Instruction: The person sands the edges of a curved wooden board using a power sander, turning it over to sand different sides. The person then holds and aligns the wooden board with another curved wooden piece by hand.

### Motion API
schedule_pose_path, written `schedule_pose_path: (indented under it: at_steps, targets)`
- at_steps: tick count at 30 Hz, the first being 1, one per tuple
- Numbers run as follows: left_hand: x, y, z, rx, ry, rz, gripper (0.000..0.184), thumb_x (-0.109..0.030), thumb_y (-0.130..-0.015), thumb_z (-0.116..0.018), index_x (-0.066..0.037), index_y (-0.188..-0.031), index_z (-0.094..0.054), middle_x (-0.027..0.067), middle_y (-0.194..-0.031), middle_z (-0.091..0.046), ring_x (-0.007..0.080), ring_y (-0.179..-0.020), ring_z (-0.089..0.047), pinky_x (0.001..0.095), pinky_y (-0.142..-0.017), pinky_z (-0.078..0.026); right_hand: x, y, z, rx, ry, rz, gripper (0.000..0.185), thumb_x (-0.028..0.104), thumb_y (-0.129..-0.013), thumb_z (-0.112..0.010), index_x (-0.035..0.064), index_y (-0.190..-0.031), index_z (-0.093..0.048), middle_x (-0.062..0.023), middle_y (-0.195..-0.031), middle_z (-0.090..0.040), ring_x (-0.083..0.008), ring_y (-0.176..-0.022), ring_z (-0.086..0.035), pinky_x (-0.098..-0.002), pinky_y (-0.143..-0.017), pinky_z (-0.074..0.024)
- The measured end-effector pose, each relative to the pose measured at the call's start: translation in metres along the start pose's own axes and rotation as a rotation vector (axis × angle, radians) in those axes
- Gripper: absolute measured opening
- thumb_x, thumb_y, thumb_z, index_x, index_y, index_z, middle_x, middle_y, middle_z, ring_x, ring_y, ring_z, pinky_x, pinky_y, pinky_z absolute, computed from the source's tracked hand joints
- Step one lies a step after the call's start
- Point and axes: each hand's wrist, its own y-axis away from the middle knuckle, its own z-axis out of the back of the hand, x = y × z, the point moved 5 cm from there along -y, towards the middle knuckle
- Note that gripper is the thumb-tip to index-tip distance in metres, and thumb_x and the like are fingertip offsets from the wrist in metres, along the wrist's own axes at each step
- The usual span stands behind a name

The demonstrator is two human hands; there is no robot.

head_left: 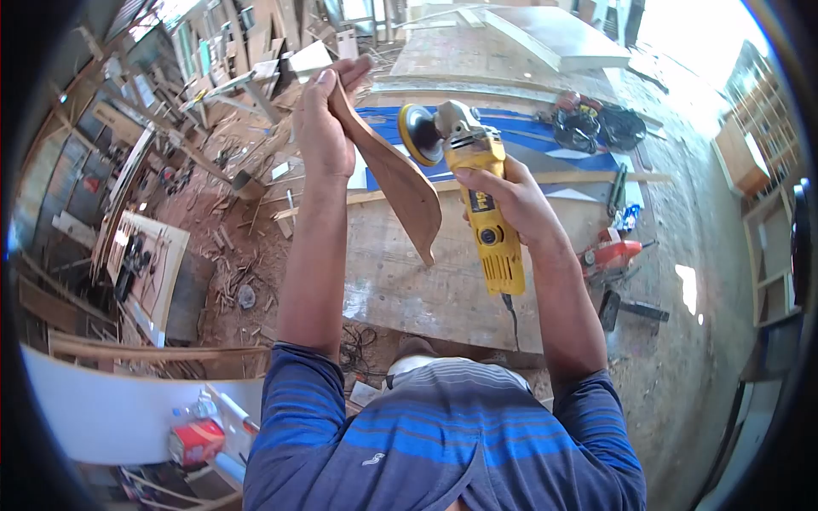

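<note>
My left hand [328, 128] is closed on the upper end of a curved, shaped piece of wood [394, 175], which slants down to the right and ends in a narrow tip. In my right hand [515, 200] is a yellow angle grinder [494, 230], held upright by its body with the cord hanging from its lower end. A round yellow-edged sanding disc [419, 134] on the grinder faces left toward the wood, with a gap between them. Whether the disc spins, I cannot tell.
A wooden workbench [383, 281] stands before me, with blue sheeting [383, 123] and black plastic bags [579, 128] on it. A red power tool [612, 254] sits at the right edge. Wood scraps litter the floor at left. A white curved panel [111, 409] is at lower left.
</note>
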Motion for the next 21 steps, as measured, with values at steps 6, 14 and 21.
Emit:
schedule_pose_path:
  at_steps: [6, 14, 21]
  targets:
    - [-0.008, 0.024, -0.026, 0.036, -0.108, -0.047, 0.049, -0.021, -0.108, -0.039, 0.015, -0.132, -0.062, 0.0287, -0.136, -0.069, 0.0344, -0.136, -0.062, 0.0426, -0.124, -0.040, 0.016, 0.001, 0.001, 0.130, -0.002, -0.043, 0.046, 0.030, -0.092, -0.085, -0.0006, -0.122, -0.067, -0.0073, -0.089, -0.071, -0.0159, -0.071, -0.072, -0.0319, -0.063, -0.0596]
    - [-0.012, 0.043, -0.037, 0.101, -0.353, -0.033, 0.064, -0.029, -0.109, -0.035, 0.013, -0.155, -0.043, 0.0287, -0.163, -0.047, 0.0370, -0.158, -0.040, 0.0452, -0.131, -0.028, 0.025, 0.015, -0.001, 0.150, -0.030, -0.001, 0.044, 0.027, -0.092, -0.084, -0.0022, -0.122, -0.071, -0.0072, -0.092, -0.072, -0.0166, -0.074, -0.071, -0.0332, -0.064, -0.0592]
    - [-0.019, 0.043, -0.040, 0.090, -0.340, -0.042, 0.057, -0.021, -0.110, -0.034, 0.015, -0.153, -0.045, 0.0269, -0.159, -0.053, 0.0348, -0.152, -0.048, 0.0415, -0.129, -0.032, 0.026, 0.022, -0.009, 0.144, -0.038, -0.019, 0.047, 0.029, -0.090, -0.086, -0.0009, -0.124, -0.073, -0.0044, -0.102, -0.074, -0.0123, -0.086, -0.067, -0.0316, -0.077, -0.0553]
